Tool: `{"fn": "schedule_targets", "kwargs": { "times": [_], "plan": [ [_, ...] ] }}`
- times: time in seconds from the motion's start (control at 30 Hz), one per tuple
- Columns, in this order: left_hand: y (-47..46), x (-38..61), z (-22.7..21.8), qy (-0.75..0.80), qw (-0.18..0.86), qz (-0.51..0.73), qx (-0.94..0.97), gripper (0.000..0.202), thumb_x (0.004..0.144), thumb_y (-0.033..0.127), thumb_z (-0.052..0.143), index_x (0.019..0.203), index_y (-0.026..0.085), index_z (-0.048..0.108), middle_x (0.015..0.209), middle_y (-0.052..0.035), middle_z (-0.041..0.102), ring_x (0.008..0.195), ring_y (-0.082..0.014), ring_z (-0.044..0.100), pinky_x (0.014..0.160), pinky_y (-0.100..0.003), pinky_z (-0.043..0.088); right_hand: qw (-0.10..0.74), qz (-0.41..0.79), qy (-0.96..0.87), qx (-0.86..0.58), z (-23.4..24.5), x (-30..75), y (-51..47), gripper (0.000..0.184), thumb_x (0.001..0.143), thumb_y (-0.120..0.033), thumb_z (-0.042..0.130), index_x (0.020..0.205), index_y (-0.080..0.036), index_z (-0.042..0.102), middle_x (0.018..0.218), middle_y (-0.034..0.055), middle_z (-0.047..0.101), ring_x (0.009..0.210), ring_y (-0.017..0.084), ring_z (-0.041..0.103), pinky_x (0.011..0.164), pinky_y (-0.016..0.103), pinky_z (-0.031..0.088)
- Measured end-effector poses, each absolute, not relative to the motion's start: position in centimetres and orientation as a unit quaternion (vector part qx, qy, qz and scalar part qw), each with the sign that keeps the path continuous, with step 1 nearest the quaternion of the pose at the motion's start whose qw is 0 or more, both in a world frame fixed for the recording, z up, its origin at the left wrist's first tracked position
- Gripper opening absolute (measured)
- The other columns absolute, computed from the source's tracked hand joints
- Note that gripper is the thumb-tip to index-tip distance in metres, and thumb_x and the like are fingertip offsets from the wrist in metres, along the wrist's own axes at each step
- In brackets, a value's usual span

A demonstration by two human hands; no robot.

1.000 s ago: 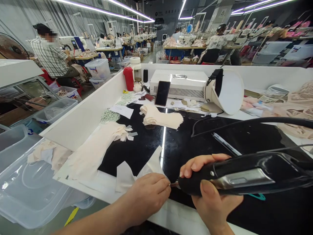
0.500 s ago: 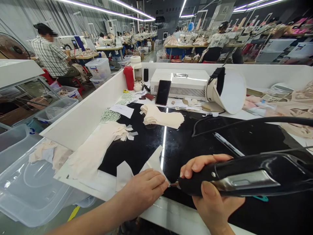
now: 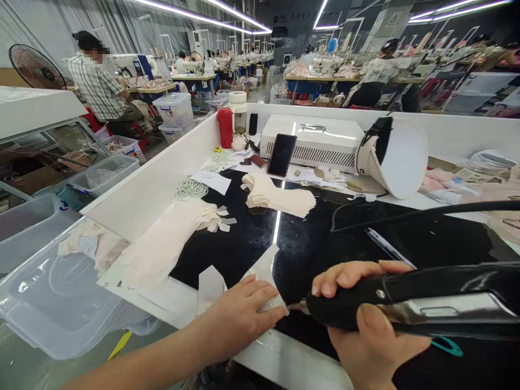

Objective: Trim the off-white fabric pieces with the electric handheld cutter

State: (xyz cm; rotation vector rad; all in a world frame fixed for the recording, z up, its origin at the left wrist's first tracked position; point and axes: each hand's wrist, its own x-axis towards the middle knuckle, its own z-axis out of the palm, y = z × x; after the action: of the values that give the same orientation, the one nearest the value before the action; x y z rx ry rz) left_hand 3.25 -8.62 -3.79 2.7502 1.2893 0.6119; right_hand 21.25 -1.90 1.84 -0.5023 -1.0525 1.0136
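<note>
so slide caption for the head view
Left hand on a pale cut piece; right hand holding a black handheld tool.

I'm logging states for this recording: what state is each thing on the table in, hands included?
Left hand: laid on white piece
White piece: partly covered by fingers
Right hand: wrapped around black tool
Black tool: held, tip at the white piece's edge; running or not, unclear
Phone: propped up, screen dark
Cream stack: piled, edges uneven
Cord: loosely coiled
Red cup: upright
Thread spool: upright
Pen-like stick: lying down
</note>
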Motion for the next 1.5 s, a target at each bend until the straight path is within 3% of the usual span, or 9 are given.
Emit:
{"fn": "schedule_targets", "kwargs": {
  "times": [0.73, 1.17, 1.33, 1.4, 1.5],
  "plan": [
    [-8.3, 3.8, -4.9, 0.425, -0.002, 0.228, 0.876, 0.021, 0.105, 0.018, 0.058, 0.122, 0.021, 0.071, 0.13, -0.0166, 0.064, 0.128, -0.0289, 0.062, 0.112, -0.052, 0.053, 0.72, 0.442, -0.471, -0.254, 1.9, 20.3, -1.0, 0.039, 0.078, -0.025, 0.082, 0.111, -0.024, 0.061, 0.074, -0.0058, 0.067, 0.055, 0.016, 0.06, 0.049, 0.033, 0.058],
    [-9.2, 4.4, -4.9, 0.442, 0.002, 0.237, 0.865, 0.02, 0.102, 0.018, 0.064, 0.121, 0.021, 0.068, 0.128, -0.0154, 0.064, 0.127, -0.0282, 0.061, 0.113, -0.051, 0.051, 0.713, 0.447, -0.473, -0.26, 1.9, 19.8, -0.6, 0.037, 0.078, -0.022, 0.081, 0.11, -0.024, 0.061, 0.074, -0.0052, 0.066, 0.055, 0.016, 0.061, 0.049, 0.032, 0.058],
    [-11.6, 5.4, -5.6, 0.448, 0.013, 0.223, 0.866, 0.054, 0.097, 0.044, 0.075, 0.14, 0.017, 0.058, 0.146, -0.02, 0.056, 0.137, -0.0347, 0.054, 0.114, -0.055, 0.051, 0.694, 0.461, -0.491, -0.255, 2.1, 20.9, -1.7, 0.037, 0.078, -0.031, 0.087, 0.105, -0.025, 0.063, 0.073, -0.005, 0.065, 0.054, 0.016, 0.059, 0.047, 0.032, 0.056],
    [-12.0, 5.5, -5.3, 0.444, 0.008, 0.233, 0.865, 0.048, 0.101, 0.037, 0.071, 0.14, 0.013, 0.057, 0.144, -0.0181, 0.059, 0.138, -0.0318, 0.054, 0.117, -0.05, 0.049, 0.699, 0.46, -0.49, -0.244, 2.1, 21.1, -2.1, 0.042, 0.077, -0.033, 0.09, 0.108, -0.026, 0.062, 0.073, -0.0051, 0.066, 0.053, 0.016, 0.059, 0.045, 0.032, 0.056],
    [-11.4, 5.1, -4.4, 0.426, -0.002, 0.23, 0.875, 0.029, 0.106, 0.025, 0.06, 0.129, 0.006, 0.062, 0.125, -0.0144, 0.067, 0.127, -0.0258, 0.061, 0.12, -0.043, 0.046, 0.707, 0.455, -0.485, -0.241, 2.3, 21.0, -2.3, 0.044, 0.076, -0.033, 0.091, 0.109, -0.027, 0.063, 0.073, -0.0054, 0.067, 0.052, 0.016, 0.059, 0.044, 0.031, 0.056]
  ]
}}
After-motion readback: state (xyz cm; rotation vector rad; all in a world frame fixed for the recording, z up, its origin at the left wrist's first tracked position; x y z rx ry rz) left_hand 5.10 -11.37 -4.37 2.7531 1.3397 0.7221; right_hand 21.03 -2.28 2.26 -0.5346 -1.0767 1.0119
